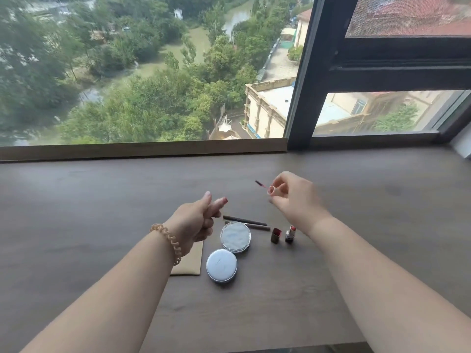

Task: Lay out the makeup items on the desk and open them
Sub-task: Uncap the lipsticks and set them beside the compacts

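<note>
Lip gloss opened above the desk [382, 189]: left hand [196, 220] closed round the tube [221, 203], right hand [293, 197] pinching the wand [262, 186] by its cap. Best laid down apart beside the opened lipstick [290, 233] and compact [235, 236], wet tip off the wood.

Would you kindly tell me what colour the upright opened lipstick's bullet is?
Red: the lipstick bullet, clearest in the head view.
</note>
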`<state>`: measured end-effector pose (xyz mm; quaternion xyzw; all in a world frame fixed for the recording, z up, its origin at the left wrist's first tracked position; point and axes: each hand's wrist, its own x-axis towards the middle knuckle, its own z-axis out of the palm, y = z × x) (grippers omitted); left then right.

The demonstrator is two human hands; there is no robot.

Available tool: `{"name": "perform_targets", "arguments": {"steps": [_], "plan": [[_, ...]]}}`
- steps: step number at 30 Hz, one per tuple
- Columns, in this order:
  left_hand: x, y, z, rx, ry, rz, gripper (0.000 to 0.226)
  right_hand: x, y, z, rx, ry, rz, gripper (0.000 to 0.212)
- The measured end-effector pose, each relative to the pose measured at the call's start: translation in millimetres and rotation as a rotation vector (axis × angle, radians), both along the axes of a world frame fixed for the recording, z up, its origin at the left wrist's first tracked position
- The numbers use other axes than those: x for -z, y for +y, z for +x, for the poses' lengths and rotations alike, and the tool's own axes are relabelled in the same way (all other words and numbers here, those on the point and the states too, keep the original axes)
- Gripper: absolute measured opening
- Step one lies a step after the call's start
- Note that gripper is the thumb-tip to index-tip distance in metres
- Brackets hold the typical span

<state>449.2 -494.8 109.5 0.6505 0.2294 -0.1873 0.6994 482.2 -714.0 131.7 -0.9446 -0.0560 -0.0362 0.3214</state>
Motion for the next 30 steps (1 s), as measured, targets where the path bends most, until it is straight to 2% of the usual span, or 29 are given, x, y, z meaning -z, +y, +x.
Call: {"name": "perform_targets", "arguments": {"steps": [2,3,6,9,10,11,13,16,19,24,30], "plan": [[0.7,-3.1,-4.2,0.048,-0.017,0.032,0.044,11.5,-13.4,2.2,0.191,0.051,0.207,0.016],[0.9,-6.4,-6.7,0.08,-0.027,0.084,0.045,18.9,-16.8,0.2,0.25,0.055,0.239,0.018],[10.0,-27.7,-10.3,0.081,-0.16,0.15,0.023,45.1,-20.9,-14.7,0.336,0.016,0.166,0.015],[28.7,-49.6,-14.3,0.078,-0.214,0.178,0.005,74.5,-18.1,-35.9,0.315,0.068,0.191,0.015],[36.0,-55.0,-16.7,0.078,-0.206,0.22,0.004,84.7,-16.8,-42.9,0.291,0.096,0.171,0.017],[45.9,-60.2,-18.7,0.077,-0.198,0.281,0.013,94.8,-15.6,-48.7,0.267,0.124,0.144,0.017],[66.5,-69.8,-23.0,0.116,-0.216,0.473,0.02,111.8,-13.6,-56.9,0.246,0.159,0.101,0.012],[83.9,-80.8,-30.5,0.248,-0.259,0.966,0.003,130.5,-9.8,-58.1,0.238,0.196,0.074,0.007],[92.6,-86.5,-32.2,0.394,-0.311,1.216,0.019,142.5,-4.5,-55.5,0.214,0.196,-0.001,0.006],[108.4,-94.4,-35.4,0.504,-0.3,1.235,0.023,154.9,-3.9,-56.9,0.182,0.209,-0.153,0.007],[122.3,-96.1,-38.9,0.496,-0.277,1.256,0.03,158.4,-4.8,-55.3,0.171,0.194,-0.134,0.013]]}}
